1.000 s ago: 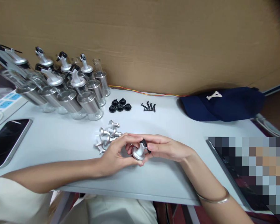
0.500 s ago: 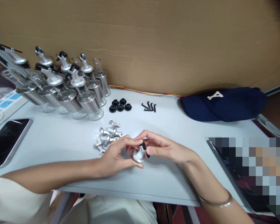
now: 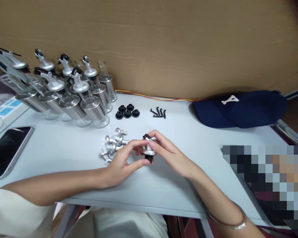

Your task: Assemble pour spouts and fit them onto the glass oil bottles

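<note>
Between my two hands is a silver bottle pourer [image 3: 149,151] with a black flap on top and a black ribbed stopper underneath. It stands nearly upright above the table. My left hand [image 3: 121,162] grips it from the left, thumb near the stopper and index finger by the spout. From the right, my right hand [image 3: 170,152] pinches its upper part below the black flap. Just left of my hands lies a pile of silver pourer tops [image 3: 114,142]. Beyond are several black stoppers [image 3: 127,113] and several thin black flaps [image 3: 159,113].
Glass bottles with steel sleeves [image 3: 72,107] crowd the back left, some topped with pourers. A phone [image 3: 10,150] and a power strip [image 3: 7,110] lie at the left. A navy cap [image 3: 240,110] rests at the back right, against the cardboard wall [image 3: 159,46].
The pourer has been turned from tilted to nearly upright and raised slightly, so its black stopper now shows underneath. My right hand has shifted its hold to the upper part.
</note>
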`<action>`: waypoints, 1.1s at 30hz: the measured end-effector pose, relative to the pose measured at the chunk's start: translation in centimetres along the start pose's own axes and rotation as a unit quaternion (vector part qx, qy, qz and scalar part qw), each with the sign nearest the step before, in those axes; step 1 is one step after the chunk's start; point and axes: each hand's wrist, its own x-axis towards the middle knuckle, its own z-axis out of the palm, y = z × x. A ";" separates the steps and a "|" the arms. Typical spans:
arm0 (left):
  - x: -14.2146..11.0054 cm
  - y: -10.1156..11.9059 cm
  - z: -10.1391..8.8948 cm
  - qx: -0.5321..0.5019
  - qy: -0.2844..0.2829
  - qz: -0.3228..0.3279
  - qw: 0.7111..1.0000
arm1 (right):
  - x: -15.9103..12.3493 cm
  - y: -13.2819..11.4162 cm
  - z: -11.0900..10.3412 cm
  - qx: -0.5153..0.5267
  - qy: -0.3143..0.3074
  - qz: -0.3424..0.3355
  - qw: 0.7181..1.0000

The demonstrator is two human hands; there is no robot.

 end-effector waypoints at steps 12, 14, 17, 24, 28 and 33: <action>1.9 4.0 -1.2 0.316 -0.132 0.137 0.929 | -0.1 -0.6 -1.1 0.024 0.028 -0.023 0.999; 2.6 5.7 -1.9 0.388 -0.157 0.161 0.894 | -0.1 -0.7 -1.2 0.049 0.039 -0.035 0.997; 3.9 8.4 -3.8 0.488 -0.088 0.213 0.842 | 0.0 -0.6 -1.3 0.067 0.040 -0.043 0.996; 6.6 14.4 -12.8 0.664 0.280 0.082 0.689 | 0.1 -0.8 -1.4 0.073 0.073 -0.039 0.994; 7.6 13.4 -17.0 0.688 0.203 -0.116 0.687 | 0.4 -0.9 -1.5 0.077 0.096 -0.040 0.992; 8.0 12.3 -18.5 0.659 0.120 -0.167 0.724 | 0.5 -0.9 -1.4 0.057 0.108 -0.039 0.992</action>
